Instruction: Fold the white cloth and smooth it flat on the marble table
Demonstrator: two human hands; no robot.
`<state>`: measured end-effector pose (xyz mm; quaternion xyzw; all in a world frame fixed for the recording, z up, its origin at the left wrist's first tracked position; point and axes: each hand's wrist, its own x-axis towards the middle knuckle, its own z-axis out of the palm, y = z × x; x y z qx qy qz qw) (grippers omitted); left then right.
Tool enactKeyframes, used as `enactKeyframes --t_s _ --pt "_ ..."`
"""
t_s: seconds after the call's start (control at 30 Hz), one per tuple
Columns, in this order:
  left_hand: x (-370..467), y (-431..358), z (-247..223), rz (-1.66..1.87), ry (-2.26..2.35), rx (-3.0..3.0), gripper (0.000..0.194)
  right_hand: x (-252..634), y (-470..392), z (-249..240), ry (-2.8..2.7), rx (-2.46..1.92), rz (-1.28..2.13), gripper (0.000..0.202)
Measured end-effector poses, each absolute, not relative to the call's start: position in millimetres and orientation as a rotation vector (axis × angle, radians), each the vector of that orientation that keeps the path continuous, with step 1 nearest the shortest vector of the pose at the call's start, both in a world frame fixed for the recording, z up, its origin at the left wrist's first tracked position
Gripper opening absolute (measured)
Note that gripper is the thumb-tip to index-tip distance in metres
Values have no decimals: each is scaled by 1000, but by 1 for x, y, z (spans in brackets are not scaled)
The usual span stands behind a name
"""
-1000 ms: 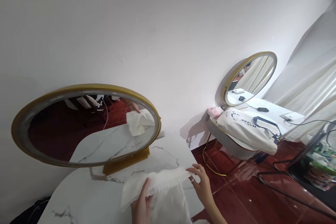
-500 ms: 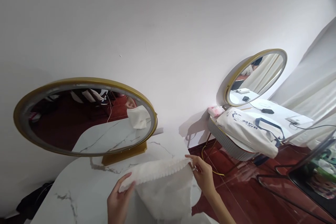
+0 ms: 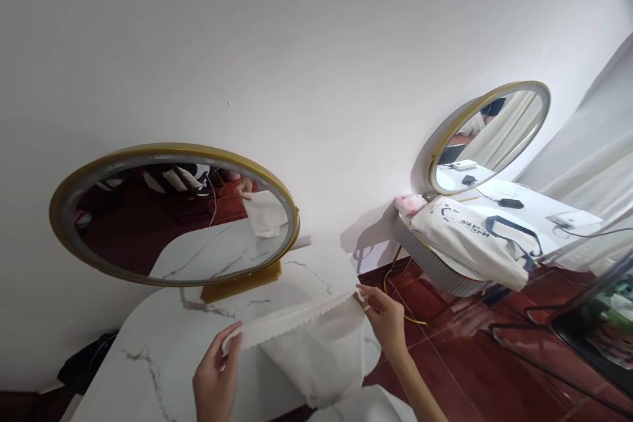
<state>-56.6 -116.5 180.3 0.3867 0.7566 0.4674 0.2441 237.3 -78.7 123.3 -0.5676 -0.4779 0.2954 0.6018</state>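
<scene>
Your cloth (image 3: 324,353) is plain white; your table (image 3: 173,343) is white, marbled with grey veins. You have a gold-rimmed mirror (image 3: 182,224), a dark red floor (image 3: 459,359) and a white bag (image 3: 467,244) with dark lettering (image 3: 473,229).

Where I stand, light's soft, brightest on R nr the curtain (image 3: 593,178); wall (image 3: 297,46) greys toward L. Soft shadow beside fluted vanity (image 3: 438,260). Big L mirror (image 3: 174,224) reflects v. dim. Edges stretch; white cloth (image 3: 316,356) slightly blurry.
</scene>
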Motion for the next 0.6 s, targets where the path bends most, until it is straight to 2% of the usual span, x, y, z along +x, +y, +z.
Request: enactKeyframes --t_s 0.27,0.4,0.6 --pt "-54 -117 175 1312 2057 1086 47 250 -80 119 -1104 -1432 958 47" --pt "-57 -117 172 1267 2130 1135 47 256 -82 117 -1071 -1384 1062 38" --pt "-59 -117 170 1208 2176 1216 46 259 -85 102 -1188 -1543 1047 17"
